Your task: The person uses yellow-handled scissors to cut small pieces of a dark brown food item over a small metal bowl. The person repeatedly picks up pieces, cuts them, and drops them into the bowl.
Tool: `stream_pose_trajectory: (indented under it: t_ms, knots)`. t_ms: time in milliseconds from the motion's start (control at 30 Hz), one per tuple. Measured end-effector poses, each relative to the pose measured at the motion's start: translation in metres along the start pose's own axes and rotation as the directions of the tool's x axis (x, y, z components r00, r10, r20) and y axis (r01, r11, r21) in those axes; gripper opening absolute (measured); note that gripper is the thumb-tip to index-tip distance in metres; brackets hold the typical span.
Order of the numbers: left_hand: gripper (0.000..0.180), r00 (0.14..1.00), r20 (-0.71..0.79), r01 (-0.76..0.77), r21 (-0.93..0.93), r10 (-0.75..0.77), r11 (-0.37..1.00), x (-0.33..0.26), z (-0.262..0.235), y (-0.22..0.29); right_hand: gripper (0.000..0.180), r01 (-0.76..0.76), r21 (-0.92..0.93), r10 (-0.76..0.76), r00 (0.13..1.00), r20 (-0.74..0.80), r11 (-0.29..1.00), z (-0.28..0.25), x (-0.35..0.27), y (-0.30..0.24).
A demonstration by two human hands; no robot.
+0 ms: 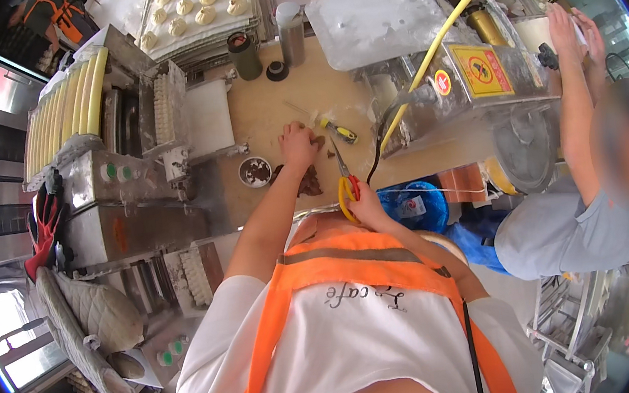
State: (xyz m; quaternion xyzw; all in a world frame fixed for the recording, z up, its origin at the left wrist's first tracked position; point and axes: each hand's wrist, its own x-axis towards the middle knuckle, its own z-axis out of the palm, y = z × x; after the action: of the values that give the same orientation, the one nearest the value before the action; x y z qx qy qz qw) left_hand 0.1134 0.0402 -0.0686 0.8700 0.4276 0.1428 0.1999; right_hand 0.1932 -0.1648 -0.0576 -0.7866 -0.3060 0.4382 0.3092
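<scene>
My right hand (pixel 365 205) grips scissors (pixel 345 181) with red and yellow handles, their blades pointing away from me across the tan worktop (pixel 274 112). To their left, my left hand (pixel 298 145) rests over the worktop with curled fingers. What it pinches is mostly hidden, though a bit of brown shows at the fingertips. Beside that wrist lies a dark reddish-brown wrinkled piece (pixel 310 184). A small white bowl (pixel 244 181) containing dark bits stands left of my left forearm. Just beyond the scissor tips lies a yellow and black cutter-like tool (pixel 340 131).
A dark green cup (pixel 243 55) and a steel flask (pixel 290 32) stand at the back, near a tray of pleated buns (pixel 189 13). Dough machinery (pixel 87 176) flanks the left. A yellow hose (pixel 443 34) crosses the right-hand machine, where another person (pixel 573 221) works.
</scene>
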Motion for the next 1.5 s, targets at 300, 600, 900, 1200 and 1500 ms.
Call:
stream_pose_trajectory:
  t_ms: [300,600,900,1200,1500]
  knots:
    - [0.013,0.865,0.209,0.263,-0.963,-0.456,0.057,-0.010,-0.030,-0.022,0.044,0.089,-0.019,-0.090,0.993,-0.072,0.996,0.007,0.009,-0.010]
    - [0.010,0.868,0.400,0.153,-0.779,-0.295,-0.608,-0.036,-0.044,-0.047,0.045,0.249,-0.169,-0.268,0.958,-0.103,0.954,0.017,0.031,-0.012]
    - [0.022,0.911,0.412,0.212,-0.487,-0.009,-0.847,-0.041,-0.042,-0.030,0.057,0.333,-0.316,-0.392,0.908,-0.146,0.889,0.035,0.064,0.008]
    - [0.016,0.887,0.461,0.404,-0.756,0.018,-0.515,-0.050,-0.055,0.016,0.057,0.149,0.727,-0.291,0.954,0.072,0.670,0.000,0.045,-0.079]
    - [0.024,0.912,0.370,0.371,-0.928,-0.174,-0.031,-0.053,-0.044,0.021,0.024,0.432,0.289,-0.391,0.900,-0.190,0.854,-0.012,0.027,-0.083]
